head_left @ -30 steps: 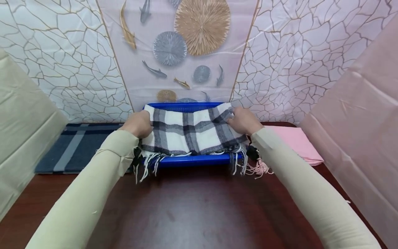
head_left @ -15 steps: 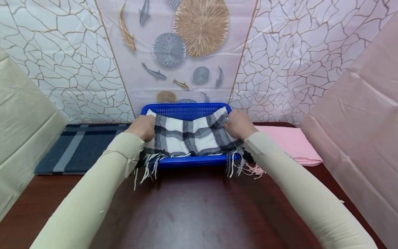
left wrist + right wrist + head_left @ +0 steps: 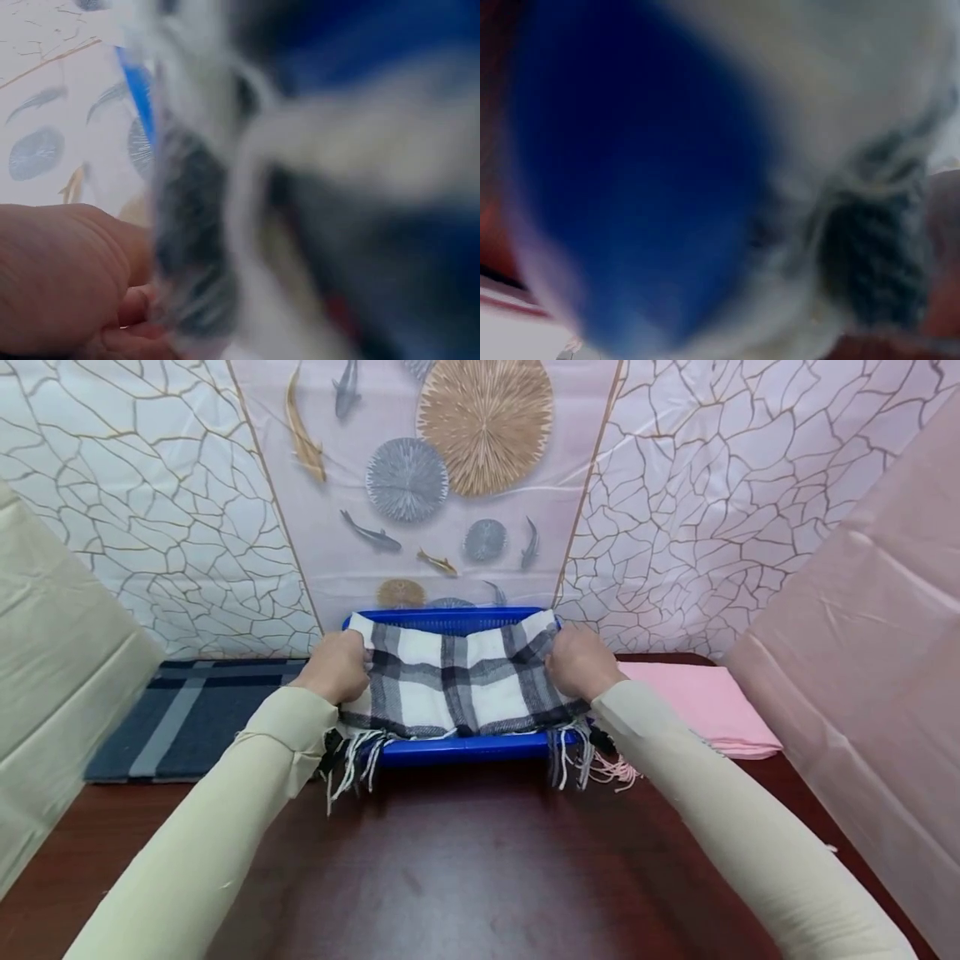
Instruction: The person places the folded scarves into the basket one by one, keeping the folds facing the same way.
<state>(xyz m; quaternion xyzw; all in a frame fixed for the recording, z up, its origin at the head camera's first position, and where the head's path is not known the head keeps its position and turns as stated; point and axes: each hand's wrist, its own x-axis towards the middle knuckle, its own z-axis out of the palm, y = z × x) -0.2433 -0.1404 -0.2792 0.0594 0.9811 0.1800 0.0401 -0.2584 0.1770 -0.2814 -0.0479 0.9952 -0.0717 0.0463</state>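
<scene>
A white, grey and black checked scarf (image 3: 457, 681) with fringed ends lies spread over a blue plastic basket (image 3: 465, 748) at the back of the table. My left hand (image 3: 335, 667) grips the scarf's left side, and my right hand (image 3: 581, 662) grips its right side. Both far corners stand raised while the middle sags. White and dark tassels hang over the basket's front corners. Blurred scarf cloth fills much of the left wrist view, beside the left hand (image 3: 67, 277). In the right wrist view the blue basket (image 3: 637, 172) and scarf (image 3: 877, 247) are close and blurred.
A folded navy cloth with grey stripes (image 3: 168, 727) lies on the left of the dark wooden table (image 3: 465, 860). On the right lies a folded pink fringed cloth (image 3: 697, 706). A patterned sheet (image 3: 450, 510) hangs right behind the basket.
The scarf's far edge dips half a second ago, baring more of the basket's back, and is higher again now. My right hand has shifted slightly left since one second ago; both hands keep their grip.
</scene>
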